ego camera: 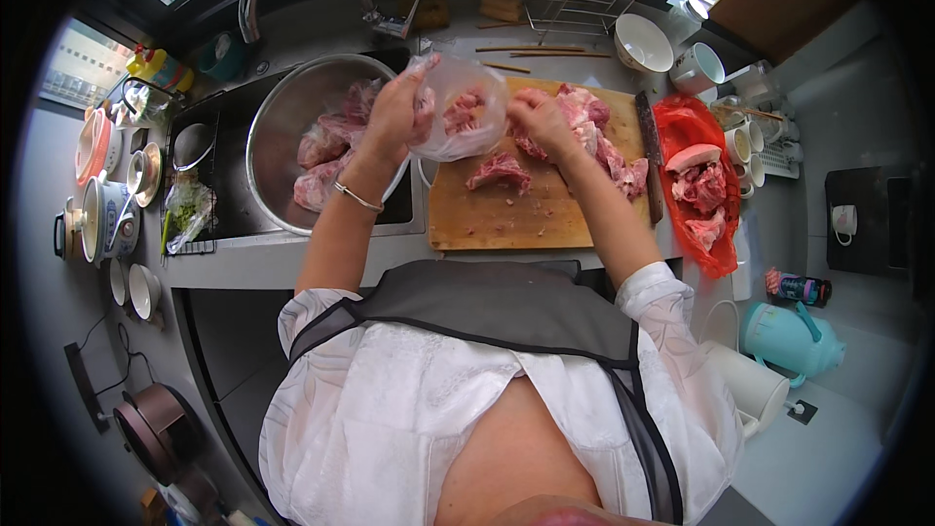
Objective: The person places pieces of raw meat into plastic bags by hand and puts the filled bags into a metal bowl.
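Note:
My left hand (398,113) holds a clear plastic bag (475,146) by its gathered side, with its mouth open and pieces of raw meat (464,108) inside. My right hand (542,120) is at the bag's right edge, fingers curled; whether they pinch the bag or some meat cannot be made out. Under both lies a wooden cutting board (497,223). A loose chunk of raw meat (500,173) rests on it, and more raw meat (617,161) is heaped on its right half. Left of the board, a large steel bowl (281,113) holds bagged meat (329,139).
A long dark object (648,153) lies along the board's right edge, beside a red plastic bag (676,120) with meat. Chopsticks (540,50), a wire rack (584,4) and a white bowl (643,42) stand behind. The faucet (252,0) arches over the sink (234,197).

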Demonstrator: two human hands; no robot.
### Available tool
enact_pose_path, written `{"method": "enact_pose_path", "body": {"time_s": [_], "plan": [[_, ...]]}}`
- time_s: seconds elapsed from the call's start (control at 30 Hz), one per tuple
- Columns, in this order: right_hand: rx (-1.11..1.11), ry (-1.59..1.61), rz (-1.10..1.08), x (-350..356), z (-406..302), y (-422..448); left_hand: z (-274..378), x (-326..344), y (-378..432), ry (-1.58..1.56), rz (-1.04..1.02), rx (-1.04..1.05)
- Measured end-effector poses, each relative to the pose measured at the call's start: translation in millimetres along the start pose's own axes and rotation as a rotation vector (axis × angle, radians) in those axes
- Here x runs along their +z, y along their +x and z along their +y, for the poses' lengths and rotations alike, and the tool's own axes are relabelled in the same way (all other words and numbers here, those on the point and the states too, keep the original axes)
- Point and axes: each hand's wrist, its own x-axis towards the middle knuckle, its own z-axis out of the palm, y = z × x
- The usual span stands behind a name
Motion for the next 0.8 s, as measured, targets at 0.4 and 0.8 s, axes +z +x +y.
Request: {"method": "enact_pose_path", "body": {"time_s": [0.4,0.8], "plan": [[-0.424,-1.068,-0.199,28,42,-55,3,3,-1,0.091,0.023,-0.049],[-0.274,-0.795,0.113,23,-68,-41,1,3,-17,0.102,0.015,-0.063]]}}
